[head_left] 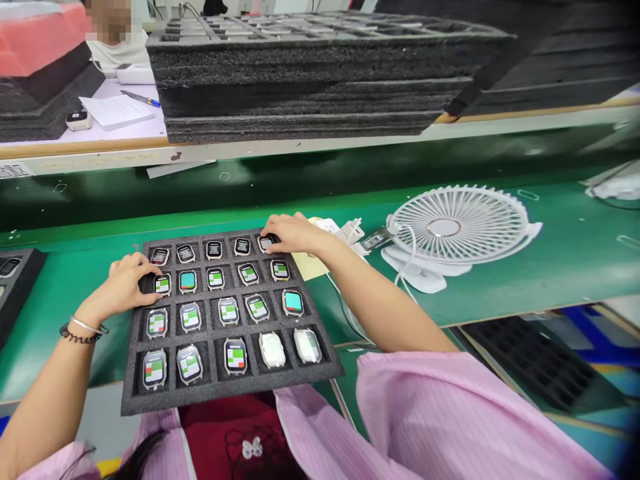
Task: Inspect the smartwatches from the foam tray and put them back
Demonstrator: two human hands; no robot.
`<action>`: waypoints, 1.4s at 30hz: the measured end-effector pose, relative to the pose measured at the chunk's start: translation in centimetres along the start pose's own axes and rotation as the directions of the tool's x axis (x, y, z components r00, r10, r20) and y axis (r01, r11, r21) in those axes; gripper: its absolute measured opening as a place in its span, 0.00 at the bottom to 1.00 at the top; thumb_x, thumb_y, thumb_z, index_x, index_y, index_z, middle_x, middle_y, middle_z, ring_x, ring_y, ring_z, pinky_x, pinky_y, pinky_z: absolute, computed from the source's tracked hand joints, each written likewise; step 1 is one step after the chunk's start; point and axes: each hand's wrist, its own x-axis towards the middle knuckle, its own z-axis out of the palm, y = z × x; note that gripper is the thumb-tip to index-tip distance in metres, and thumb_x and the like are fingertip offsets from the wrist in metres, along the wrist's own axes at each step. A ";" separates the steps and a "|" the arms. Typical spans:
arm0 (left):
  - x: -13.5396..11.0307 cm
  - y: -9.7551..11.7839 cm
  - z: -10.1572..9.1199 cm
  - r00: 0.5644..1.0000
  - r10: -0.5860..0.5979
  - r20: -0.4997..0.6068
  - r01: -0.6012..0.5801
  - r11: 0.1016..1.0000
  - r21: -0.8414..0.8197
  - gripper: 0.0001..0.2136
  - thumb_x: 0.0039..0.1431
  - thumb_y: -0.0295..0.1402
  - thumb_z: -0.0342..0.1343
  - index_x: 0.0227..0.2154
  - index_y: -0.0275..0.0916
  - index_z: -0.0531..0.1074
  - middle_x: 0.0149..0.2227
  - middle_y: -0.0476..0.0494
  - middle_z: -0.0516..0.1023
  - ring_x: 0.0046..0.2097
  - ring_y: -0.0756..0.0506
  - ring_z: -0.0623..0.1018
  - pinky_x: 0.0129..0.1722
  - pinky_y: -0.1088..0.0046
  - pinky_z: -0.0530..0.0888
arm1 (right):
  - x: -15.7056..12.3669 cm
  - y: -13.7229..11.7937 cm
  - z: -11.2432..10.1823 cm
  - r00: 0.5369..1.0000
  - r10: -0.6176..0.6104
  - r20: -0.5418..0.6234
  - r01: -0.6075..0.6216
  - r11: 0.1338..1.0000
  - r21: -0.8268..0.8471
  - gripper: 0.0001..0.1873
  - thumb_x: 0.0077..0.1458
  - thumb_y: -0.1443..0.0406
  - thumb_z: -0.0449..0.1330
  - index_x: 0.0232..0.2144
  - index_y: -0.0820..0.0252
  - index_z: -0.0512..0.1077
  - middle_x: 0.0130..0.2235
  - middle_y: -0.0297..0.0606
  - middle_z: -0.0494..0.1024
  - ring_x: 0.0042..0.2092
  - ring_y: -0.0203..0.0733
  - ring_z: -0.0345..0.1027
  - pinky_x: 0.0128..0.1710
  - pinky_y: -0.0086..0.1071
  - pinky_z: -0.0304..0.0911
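Note:
A black foam tray (227,390) rests near my body at the bench edge, with rows of square compartments holding strapless smartwatch bodies. My left hand (125,283) reaches in from the left side, its thumb and finger around a smartwatch (163,285) in the second row. At the far right corner, the fingers of my right hand (290,233) are on another smartwatch (267,243), which they partly cover. Most screens are lit, many with green and white blocks; a teal screen shows on one watch (293,303). In the front row, two watches look whitish, including one pale watch (271,350).
A white fan (460,223) lies on the green bench to the right, beside cables and a power strip (345,230). Thick stacks of black foam trays (300,87) stand on the raised shelf. Another tray (20,287) sits at left. A person (113,33) is beyond the shelf.

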 end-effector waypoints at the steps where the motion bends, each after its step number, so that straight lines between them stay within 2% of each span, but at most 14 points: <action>1: 0.1 -0.3 0.0 1.000 0.026 -0.005 -0.027 0.997 -0.076 0.18 0.50 0.45 0.63 0.42 0.44 0.77 0.45 0.41 0.73 0.50 0.34 0.72 0.53 0.52 0.66 | 0.2 -0.1 -0.2 1.000 -0.002 0.012 0.002 1.000 -0.022 0.19 0.60 0.61 0.63 0.52 0.59 0.76 0.53 0.50 0.73 0.55 0.59 0.66 0.47 0.42 0.55; 5: 0.0 -1.1 -0.7 0.993 -0.026 -0.114 -0.033 0.873 -0.487 0.20 0.45 0.44 0.67 0.39 0.41 0.72 0.41 0.43 0.76 0.44 0.39 0.76 0.48 0.58 0.73 | 0.9 -0.2 -0.7 0.999 -0.024 0.036 0.028 0.995 -0.092 0.15 0.58 0.62 0.65 0.47 0.59 0.79 0.50 0.49 0.74 0.52 0.58 0.67 0.47 0.43 0.52; 8: -0.2 -0.6 -1.3 0.978 -0.106 -0.182 -0.104 0.507 -0.856 0.21 0.43 0.36 0.73 0.38 0.41 0.69 0.37 0.44 0.80 0.37 0.44 0.80 0.40 0.66 0.78 | 1.1 0.4 -0.4 0.998 -0.054 0.020 0.055 0.996 -0.072 0.15 0.57 0.61 0.66 0.46 0.60 0.80 0.51 0.49 0.73 0.49 0.57 0.69 0.48 0.43 0.52; 11: 0.1 1.1 -1.8 0.965 -0.115 -0.237 -0.229 0.079 -0.970 0.21 0.40 0.33 0.75 0.37 0.41 0.73 0.37 0.43 0.84 0.28 0.48 0.81 0.31 0.75 0.80 | 0.9 1.5 1.0 0.995 -0.078 -0.067 0.083 0.994 0.078 0.16 0.55 0.61 0.66 0.45 0.62 0.79 0.51 0.49 0.73 0.51 0.59 0.69 0.48 0.44 0.54; 13: 0.6 2.7 -2.3 0.957 -0.148 -0.251 -0.268 -0.107 -0.957 0.22 0.38 0.34 0.76 0.37 0.41 0.76 0.39 0.43 0.85 0.25 0.52 0.78 0.27 0.80 0.78 | 0.5 2.0 2.3 0.978 -0.068 -0.198 0.112 0.968 0.223 0.17 0.52 0.61 0.67 0.43 0.63 0.78 0.50 0.51 0.73 0.52 0.61 0.68 0.49 0.45 0.57; 15: 1.2 4.3 -2.8 0.954 -0.172 -0.247 -0.279 -0.203 -0.939 0.23 0.35 0.34 0.77 0.38 0.42 0.79 0.40 0.45 0.85 0.23 0.55 0.76 0.25 0.84 0.76 | 0.0 2.0 3.4 0.933 -0.018 -0.359 0.180 0.888 0.424 0.16 0.48 0.60 0.68 0.39 0.63 0.75 0.48 0.50 0.75 0.52 0.60 0.68 0.50 0.48 0.59; 17: 1.8 5.9 -3.5 0.959 -0.155 -0.239 -0.270 -0.232 -0.934 0.23 0.35 0.33 0.77 0.38 0.42 0.79 0.40 0.46 0.84 0.22 0.56 0.74 0.24 0.84 0.76 | -0.5 1.3 3.9 0.876 0.083 -0.475 0.308 0.662 0.683 0.18 0.46 0.58 0.70 0.37 0.59 0.71 0.46 0.47 0.76 0.48 0.56 0.71 0.50 0.47 0.62; 19: 2.5 7.4 -4.2 0.966 -0.119 -0.230 -0.253 -0.239 -0.937 0.22 0.37 0.31 0.75 0.39 0.41 0.78 0.41 0.45 0.84 0.22 0.56 0.74 0.25 0.83 0.76 | -0.9 0.0 3.5 0.850 0.180 -0.495 0.442 0.268 0.856 0.23 0.45 0.57 0.71 0.38 0.55 0.66 0.45 0.42 0.77 0.42 0.48 0.73 0.45 0.43 0.67; 21: 3.2 8.6 -4.7 0.972 -0.099 -0.214 -0.232 -0.238 -0.943 0.22 0.39 0.27 0.73 0.40 0.40 0.76 0.41 0.44 0.83 0.23 0.55 0.76 0.26 0.82 0.77 | -1.0 -1.7 2.3 0.860 0.214 -0.463 0.491 -0.104 0.865 0.26 0.43 0.58 0.73 0.40 0.52 0.63 0.45 0.37 0.78 0.35 0.40 0.72 0.39 0.37 0.69; 23: 3.8 9.7 -4.7 0.978 -0.103 -0.184 -0.203 -0.220 -0.954 0.23 0.40 0.24 0.72 0.41 0.39 0.72 0.42 0.43 0.83 0.25 0.54 0.78 0.28 0.80 0.78 | -0.8 -3.4 0.9 0.886 0.196 -0.420 0.462 -0.299 0.835 0.29 0.42 0.63 0.73 0.42 0.52 0.62 0.42 0.33 0.79 0.29 0.34 0.69 0.32 0.31 0.67; 25: 4.3 10.4 -4.2 0.981 -0.131 -0.142 -0.164 -0.174 -0.971 0.27 0.41 0.23 0.71 0.45 0.39 0.69 0.43 0.42 0.82 0.27 0.52 0.80 0.30 0.78 0.79 | -0.3 -5.0 -0.1 0.918 0.153 -0.367 0.397 -0.348 0.849 0.31 0.41 0.67 0.71 0.45 0.52 0.61 0.40 0.31 0.79 0.25 0.32 0.66 0.27 0.28 0.65; 27: 4.6 10.9 -3.2 0.978 -0.186 -0.099 -0.122 -0.119 -0.985 0.31 0.42 0.22 0.70 0.50 0.39 0.66 0.43 0.43 0.81 0.30 0.50 0.82 0.31 0.77 0.79 | 0.3 -6.3 -0.3 0.942 0.121 -0.315 0.337 -0.322 0.885 0.34 0.39 0.71 0.69 0.47 0.52 0.59 0.38 0.30 0.79 0.23 0.31 0.65 0.22 0.26 0.62; 33: 5.0 11.2 0.5 0.960 -0.280 -0.002 -0.023 -0.071 -0.997 0.32 0.43 0.23 0.67 0.53 0.39 0.64 0.42 0.46 0.78 0.32 0.51 0.81 0.33 0.76 0.76 | 1.5 -8.9 2.4 0.971 0.067 -0.231 0.240 -0.314 0.918 0.28 0.39 0.72 0.64 0.44 0.55 0.62 0.41 0.33 0.77 0.26 0.31 0.69 0.21 0.24 0.60; 42: 4.9 11.1 1.6 0.968 -0.230 -0.097 -0.095 0.019 -0.995 0.25 0.50 0.26 0.64 0.51 0.41 0.67 0.46 0.43 0.77 0.33 0.50 0.79 0.35 0.73 0.76 | 1.1 -9.6 3.4 0.960 0.033 -0.278 0.271 -0.355 0.895 0.26 0.44 0.72 0.64 0.47 0.54 0.65 0.36 0.31 0.76 0.30 0.38 0.74 0.29 0.31 0.68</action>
